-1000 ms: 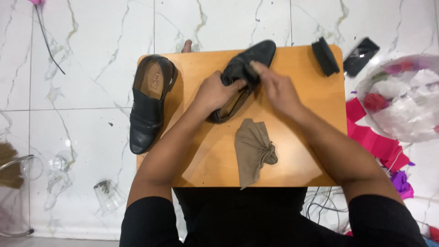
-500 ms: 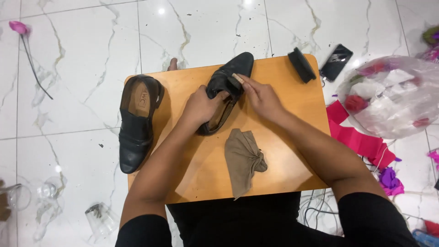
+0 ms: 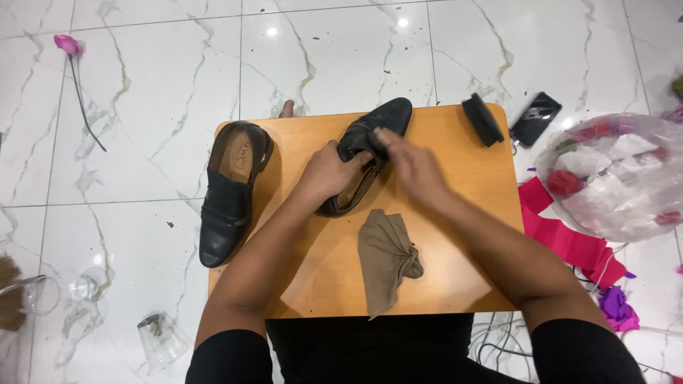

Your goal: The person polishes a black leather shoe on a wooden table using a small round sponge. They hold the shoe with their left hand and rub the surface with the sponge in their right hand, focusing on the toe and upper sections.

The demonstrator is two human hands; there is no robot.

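Observation:
A black leather shoe (image 3: 390, 116) lies tilted on the small wooden table (image 3: 455, 270). My left hand (image 3: 327, 174) grips it at the opening, fingers inside the collar. On the shoe's upper, my right hand (image 3: 416, 167) presses what looks like a small tan pad (image 3: 382, 135) under its fingertips; the hand is blurred. The second black shoe (image 3: 231, 192) lies sole down at the table's left edge, apart from both hands. A crumpled tan cloth (image 3: 388, 259) sits in front of the held shoe.
A black brush (image 3: 482, 119) lies at the table's far right corner, a dark phone (image 3: 535, 119) on the floor beside it. A clear bag of flowers (image 3: 626, 178) and pink paper (image 3: 562, 238) are at right. Glasses (image 3: 160, 338) lie on the floor at left.
My right hand has slid along the shoe's upper toward the heel side in a rubbing motion. My left hand keeps its grip, and the view has shifted a little.

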